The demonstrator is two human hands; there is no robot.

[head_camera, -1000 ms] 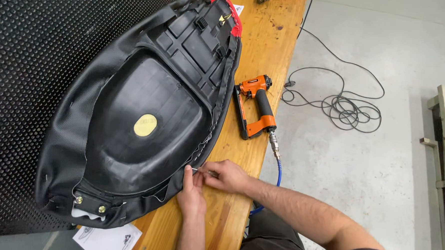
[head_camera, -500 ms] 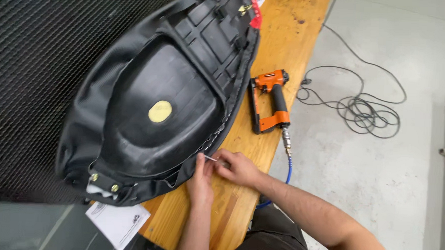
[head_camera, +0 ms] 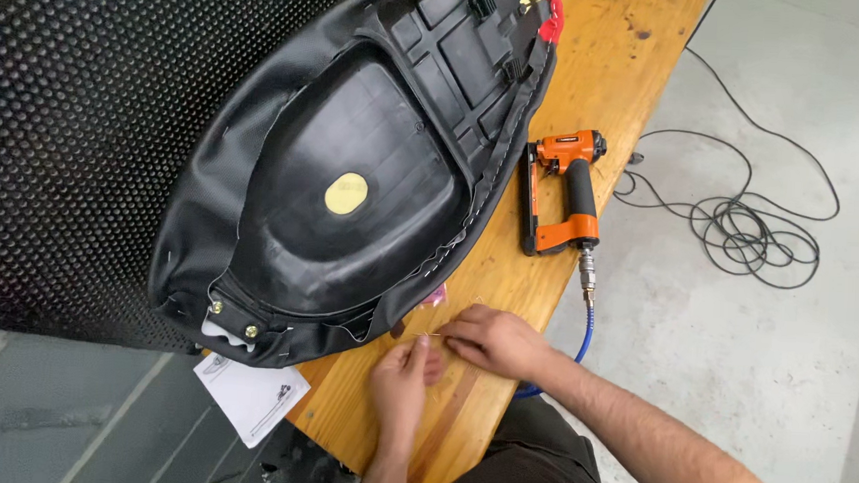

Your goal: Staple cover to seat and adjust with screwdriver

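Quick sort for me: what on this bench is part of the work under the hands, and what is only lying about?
In hand:
left hand and right hand, pinching a thin wire-like piece
upturned black seat just beyond them

Lying about:
orange air stapler with blue hose
paper sheet
coiled cable on the floor

The person is showing two bare forearms, neither wearing any sleeve as far as the view reaches. The left hand is coming in from six o'clock, the right hand from about four o'clock. No gloves, rings or watch are showing. Below, at six o'clock, the person is wearing dark brownish trousers.
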